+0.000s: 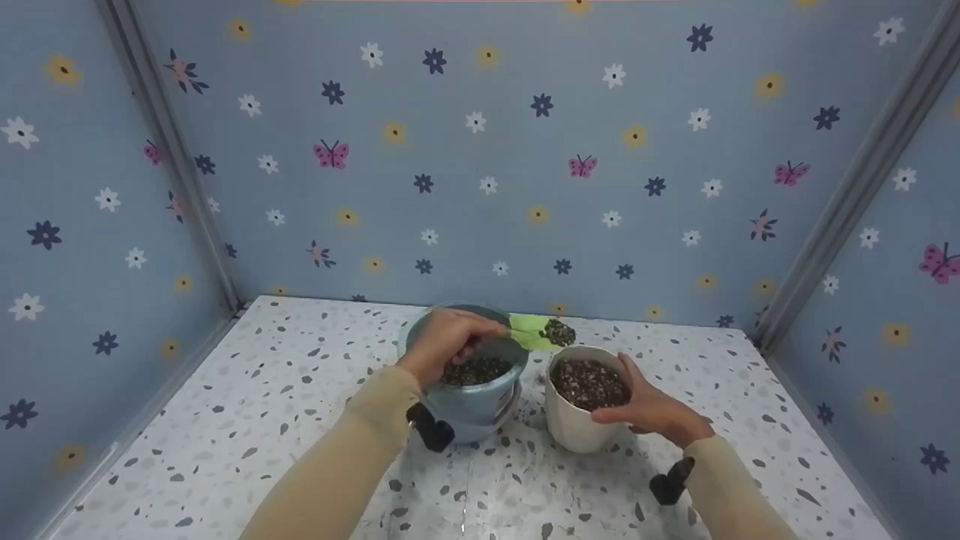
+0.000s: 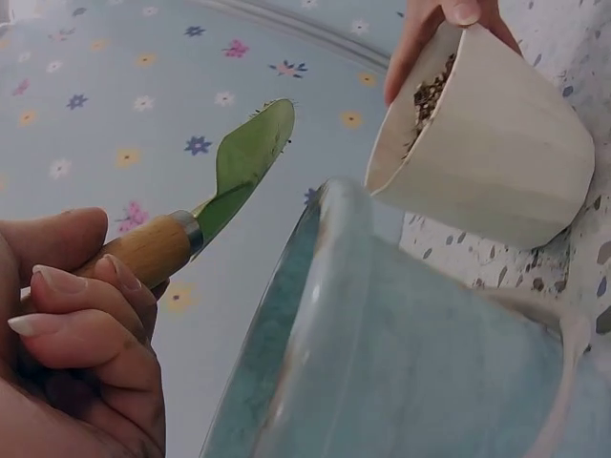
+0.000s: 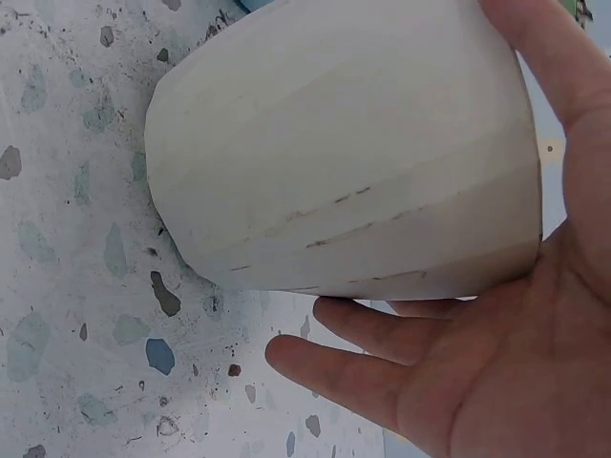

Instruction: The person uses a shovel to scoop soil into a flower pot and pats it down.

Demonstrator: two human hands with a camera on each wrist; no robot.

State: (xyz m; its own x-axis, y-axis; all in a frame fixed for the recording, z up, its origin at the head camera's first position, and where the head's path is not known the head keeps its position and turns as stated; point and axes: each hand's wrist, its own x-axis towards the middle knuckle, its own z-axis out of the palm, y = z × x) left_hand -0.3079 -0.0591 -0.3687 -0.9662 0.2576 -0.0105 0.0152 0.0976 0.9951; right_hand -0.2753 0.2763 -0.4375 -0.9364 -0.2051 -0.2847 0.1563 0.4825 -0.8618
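Note:
My left hand grips the wooden handle of a small garden trowel, above the blue flowerpot. The trowel's green blade reaches past that pot's rim toward the right, with a heap of dark, grainy soil on its tip. Beside it stands a white flowerpot, filled with similar soil to a little below its rim. With thumb and fingers spread around the white pot's right side, my right hand holds it near the rim. More soil lies inside the blue pot.
Both pots stand on a white speckled tabletop, the blue one on a saucer. A flower-patterned blue panel rises close behind them, and similar panels close off both sides.

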